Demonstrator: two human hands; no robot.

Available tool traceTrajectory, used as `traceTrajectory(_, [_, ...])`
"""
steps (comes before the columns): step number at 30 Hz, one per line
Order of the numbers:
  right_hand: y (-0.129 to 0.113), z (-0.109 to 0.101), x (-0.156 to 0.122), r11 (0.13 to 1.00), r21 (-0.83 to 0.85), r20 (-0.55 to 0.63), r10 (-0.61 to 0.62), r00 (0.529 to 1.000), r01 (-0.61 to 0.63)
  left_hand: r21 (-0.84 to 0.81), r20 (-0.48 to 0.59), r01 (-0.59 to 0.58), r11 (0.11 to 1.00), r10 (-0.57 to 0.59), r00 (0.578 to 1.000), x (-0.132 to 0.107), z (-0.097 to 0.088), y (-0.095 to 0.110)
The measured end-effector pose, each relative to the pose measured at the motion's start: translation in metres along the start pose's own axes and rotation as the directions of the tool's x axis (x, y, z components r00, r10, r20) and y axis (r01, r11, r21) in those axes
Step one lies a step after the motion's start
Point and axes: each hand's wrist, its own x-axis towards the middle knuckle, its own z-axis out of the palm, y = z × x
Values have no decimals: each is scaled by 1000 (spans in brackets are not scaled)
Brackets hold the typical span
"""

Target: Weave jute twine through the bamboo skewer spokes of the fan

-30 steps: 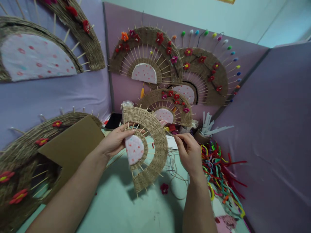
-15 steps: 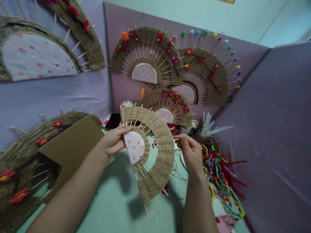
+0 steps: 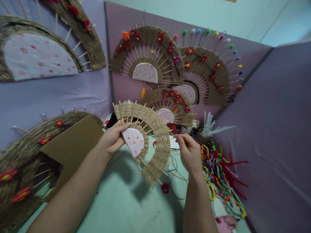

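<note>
My left hand (image 3: pixel 112 138) grips a small half-round woven fan (image 3: pixel 155 136) by its pink dotted fabric centre (image 3: pixel 133 141), holding it up above the pale green table (image 3: pixel 121 204). The fan has a jute band and thin wooden spokes sticking out. My right hand (image 3: pixel 190 152) is beside the fan's right edge, fingers pinched at the spoke tips, seemingly on a thin jute cord (image 3: pixel 173 170) that trails down to the table. A small red flower (image 3: pixel 165 187) lies on the table under the fan.
Finished fans with red flowers hang on the purple panels, including a back fan (image 3: pixel 148 48) and a small fan (image 3: pixel 170 106). A big fan (image 3: pixel 21 168) and brown cardboard (image 3: pixel 73 145) lie at left. Coloured pipe cleaners (image 3: pixel 218 171) pile at right, beside a cup of white strips (image 3: pixel 209 127).
The fan has been turned and lifted slightly to the left in my left hand. My right hand stayed at its right edge, shifting a little along the spokes.
</note>
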Motion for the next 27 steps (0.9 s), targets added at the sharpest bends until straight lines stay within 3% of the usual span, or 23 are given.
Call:
traceTrajectory(4, [-4,3,-2,999,-42,-18,-32,999,32,1,-22,-53,999,53,998,4,-4,-2])
traceTrajectory(9, [-2,4,-2,998,25,-31,59,998,-58,-47,-55,-117,992,114,992,8,-11,-2])
traceTrajectory(15, [8,1,1,987,135,44,86,995,-92,-66,-61,-91,994,87,994,5,-6,1])
traceTrajectory(22, [25,6,-1,896,389,108,183,977,-211,-114,-81,-10,993,1,997,5,-2,1])
traceTrajectory(27, [27,8,0,885,392,99,232,968,-252,-132,-151,-38,991,18,988,8,-2,-1])
